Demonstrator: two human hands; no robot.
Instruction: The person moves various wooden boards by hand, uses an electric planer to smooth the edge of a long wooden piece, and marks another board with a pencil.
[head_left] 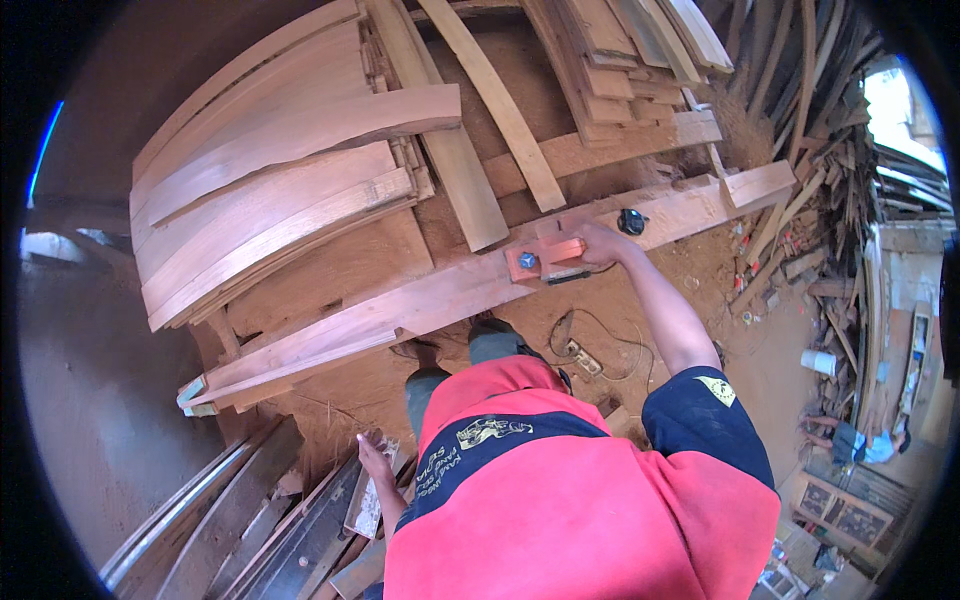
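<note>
My right hand (602,246) is closed on the end of a red block-shaped tool (526,262) with a round blue mark on it. The tool rests on a long, pale reddish plank (420,300) that runs across the bench in front of me. The tool's exact kind does not show clearly. Just right of that hand, a small black thing (631,221), rounded like a tape measure, sits on the wood. My left hand (375,458) hangs low at my left side, fingers stretched out, holding nothing. Below it are leaning boards (362,508).
Planks are stacked (265,190) at the far left, with another stack (605,95) at the far right. A power strip (584,357) with a looped cable lies on the dusty floor. Offcuts (800,190) pile up along the right, near a white bucket (818,362).
</note>
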